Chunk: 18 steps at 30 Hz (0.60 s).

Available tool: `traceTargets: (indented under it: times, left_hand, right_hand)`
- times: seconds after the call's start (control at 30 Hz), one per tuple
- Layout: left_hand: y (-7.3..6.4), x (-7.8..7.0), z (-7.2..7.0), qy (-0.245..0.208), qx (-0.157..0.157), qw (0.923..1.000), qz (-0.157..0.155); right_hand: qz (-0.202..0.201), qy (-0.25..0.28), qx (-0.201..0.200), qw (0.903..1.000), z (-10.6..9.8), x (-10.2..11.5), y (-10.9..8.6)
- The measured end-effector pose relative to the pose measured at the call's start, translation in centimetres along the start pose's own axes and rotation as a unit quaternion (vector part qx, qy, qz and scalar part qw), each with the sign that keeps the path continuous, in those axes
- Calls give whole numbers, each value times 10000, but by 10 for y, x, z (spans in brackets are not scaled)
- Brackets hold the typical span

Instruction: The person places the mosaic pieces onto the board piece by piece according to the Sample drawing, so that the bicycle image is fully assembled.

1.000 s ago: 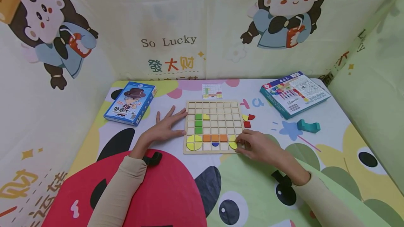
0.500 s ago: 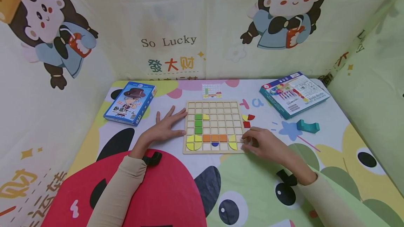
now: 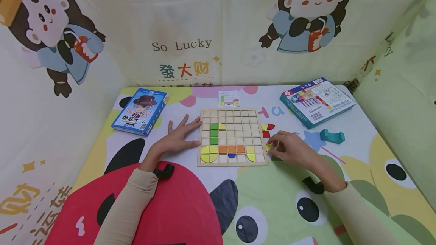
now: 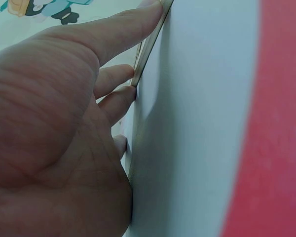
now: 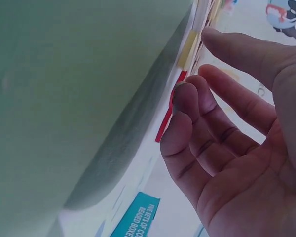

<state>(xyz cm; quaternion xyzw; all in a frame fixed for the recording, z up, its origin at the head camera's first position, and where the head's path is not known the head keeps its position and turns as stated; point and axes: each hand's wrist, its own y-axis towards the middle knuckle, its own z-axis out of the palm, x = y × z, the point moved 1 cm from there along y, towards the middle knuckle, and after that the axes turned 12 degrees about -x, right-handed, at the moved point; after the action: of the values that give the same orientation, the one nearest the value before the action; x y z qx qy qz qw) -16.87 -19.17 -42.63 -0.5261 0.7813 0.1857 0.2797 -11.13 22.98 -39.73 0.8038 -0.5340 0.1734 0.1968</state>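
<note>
A wooden grid board [image 3: 235, 119] lies on the table. My left hand [image 3: 178, 136] rests at its left side with spread fingers, the fingertips touching the frame. Green squares [image 3: 214, 133], orange squares [image 3: 232, 149], a yellow circle of pieces [image 3: 209, 154], yellow quarter pieces [image 3: 251, 154] and a blue piece [image 3: 232, 155] sit in its cells. Just right of the board, my right hand [image 3: 289, 147] has bent fingers around a loose yellow piece [image 3: 268, 147]. In the right wrist view thumb and fingers stand apart, with no visible pinch.
Beside the board lie a red quarter piece [image 3: 271, 126], a red square [image 3: 266, 134] and another yellow piece [image 3: 263, 127]. A pattern card [image 3: 228, 98] lies behind it. A blue box [image 3: 140, 111], a teal box [image 3: 318, 102] and a teal arch block [image 3: 332, 136] stand around.
My right hand has moved off the board's right side, to the right and slightly away from me. The loose yellow piece now shows at its fingertips. My left hand has stayed put.
</note>
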Motion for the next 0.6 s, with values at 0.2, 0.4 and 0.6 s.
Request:
traceTargets:
  times: [0.2,0.4,0.6]
  left_hand:
    - [0,1,0,-21,4,10000,37]
    - [1,2,0,2,17,10000,56]
    - [2,3,1,34,15,10000,56]
  right_hand:
    - [-52,68,99,9999,1,-5,2]
    - [-82,88,224,9997,1,-6,4]
    - [-112,-31,262,9996,1,-6,6]
